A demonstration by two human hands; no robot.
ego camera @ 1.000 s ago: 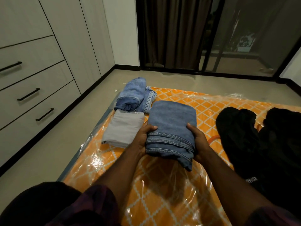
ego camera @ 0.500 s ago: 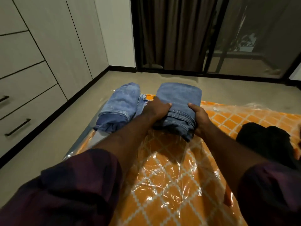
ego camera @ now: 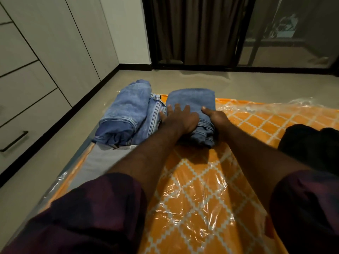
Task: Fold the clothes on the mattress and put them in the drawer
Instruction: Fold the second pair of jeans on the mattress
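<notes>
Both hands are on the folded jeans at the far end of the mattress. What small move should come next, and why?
Probably let go and reach for the black clothes. The jeans lie folded beside the other denim; the left hand presses flat on them, the right hand holds their edge.

Count from my feed: 2 folded denim pieces (ego camera: 190,101) (ego camera: 128,109), 1 grey folded garment (ego camera: 102,160), 1 black clothes pile (ego camera: 311,143), 1 mattress (ego camera: 201,198). 2 hands in frame: left hand (ego camera: 180,119), right hand (ego camera: 217,117). 1 drawer handle (ego camera: 13,142) visible, 1 curtain (ego camera: 198,28).
</notes>
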